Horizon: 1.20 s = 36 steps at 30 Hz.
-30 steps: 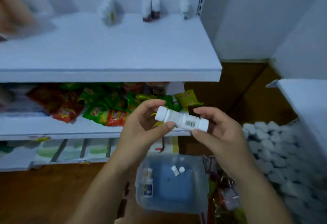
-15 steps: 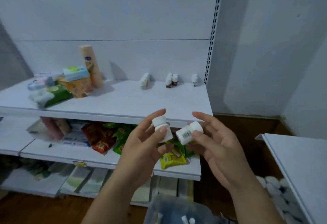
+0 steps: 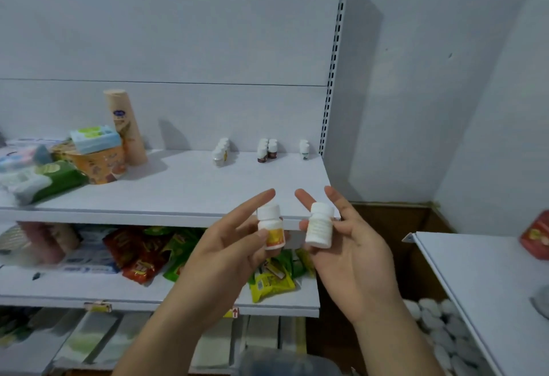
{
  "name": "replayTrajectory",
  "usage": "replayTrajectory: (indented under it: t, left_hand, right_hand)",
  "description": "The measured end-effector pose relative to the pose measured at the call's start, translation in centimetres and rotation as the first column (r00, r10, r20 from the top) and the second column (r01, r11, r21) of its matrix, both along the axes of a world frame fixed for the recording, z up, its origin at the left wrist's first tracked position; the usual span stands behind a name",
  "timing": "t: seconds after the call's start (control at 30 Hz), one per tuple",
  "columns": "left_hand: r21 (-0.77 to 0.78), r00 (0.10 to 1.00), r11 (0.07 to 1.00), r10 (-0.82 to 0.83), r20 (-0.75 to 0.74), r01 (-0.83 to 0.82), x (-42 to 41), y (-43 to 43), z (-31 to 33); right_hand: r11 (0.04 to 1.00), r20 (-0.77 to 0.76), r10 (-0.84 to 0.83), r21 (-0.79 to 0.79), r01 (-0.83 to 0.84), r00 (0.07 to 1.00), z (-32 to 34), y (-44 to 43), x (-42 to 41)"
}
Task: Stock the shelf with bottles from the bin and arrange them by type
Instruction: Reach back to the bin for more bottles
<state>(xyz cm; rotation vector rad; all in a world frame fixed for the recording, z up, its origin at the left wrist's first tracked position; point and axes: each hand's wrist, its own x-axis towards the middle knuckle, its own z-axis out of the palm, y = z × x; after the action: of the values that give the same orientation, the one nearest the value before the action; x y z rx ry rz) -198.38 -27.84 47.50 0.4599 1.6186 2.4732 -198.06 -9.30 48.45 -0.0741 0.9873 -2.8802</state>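
My left hand pinches a small white bottle with a yellow-orange label between thumb and fingers, upright. My right hand holds a plain white bottle upright against its fingers with the thumb. Both are in front of the white upper shelf. At the back of that shelf stand three groups of small bottles: a yellow-labelled row, brown ones and a green-labelled white pair. The bin's rim shows at the bottom edge, blurred.
A tall beige tube, packets and wipes fill the shelf's left side. Snack packets lie on the lower shelf. A slotted upright bounds the shelf on the right. Another white shelf juts in at right.
The view lifted from the bin to the upper shelf. The two bottles, held end to end a second ago, are now apart and upright, one in each hand.
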Motion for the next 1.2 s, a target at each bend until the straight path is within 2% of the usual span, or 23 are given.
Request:
replayTrajectory:
  t: [0.2, 0.43, 0.6, 0.77, 0.87, 0.97, 1.1, 1.2]
  left_hand:
    - [-0.057, 0.999, 0.998, -0.026, -0.031, 0.024, -1.9, -1.5, 0.3]
    - [-0.159, 0.996, 0.987, 0.018, -0.082, -0.031, -4.3, -5.0, 0.2]
    - [-0.134, 0.996, 0.991, 0.016, -0.090, -0.028, -5.6, -7.4, -0.1]
    - [-0.131, 0.996, 0.989, 0.060, -0.070, -0.069, -7.0, -9.4, -1.0]
    - [-0.143, 0.995, 0.986, 0.069, -0.076, -0.079, -7.8, -10.2, -1.3]
    - [-0.191, 0.991, 0.975, 0.099, -0.087, -0.114, -9.3, -11.1, -1.9]
    - [-0.238, 0.984, 0.956, 0.153, -0.095, -0.172, -12.1, -12.3, -2.6]
    - [-0.311, 0.963, 0.916, 0.207, -0.172, -0.252, -15.3, -12.8, -3.1]
  right_hand:
    - [0.997, 0.064, -0.054, -0.043, 0.057, 0.996, 0.8, -2.9, -1.1]
    - [0.995, 0.038, -0.063, 0.074, 0.060, 0.997, 0.8, -6.6, -3.5]
    - [0.999, 0.059, 0.021, 0.046, -0.023, 0.998, 0.5, -8.5, -4.6]
    - [0.964, 0.024, -0.038, 0.265, 0.031, 0.999, 0.3, -10.2, -5.4]
    - [0.936, -0.009, -0.082, 0.341, 0.080, 0.997, 0.0, -11.1, -6.2]
    - [0.859, -0.061, -0.173, 0.480, 0.181, 0.983, -1.0, -12.1, -7.9]
    - [0.841, -0.082, -0.179, 0.505, 0.195, 0.981, -2.3, -13.3, -11.2]
    - [0.752, -0.150, -0.187, 0.613, 0.240, 0.971, -3.4, -14.0, -14.1]
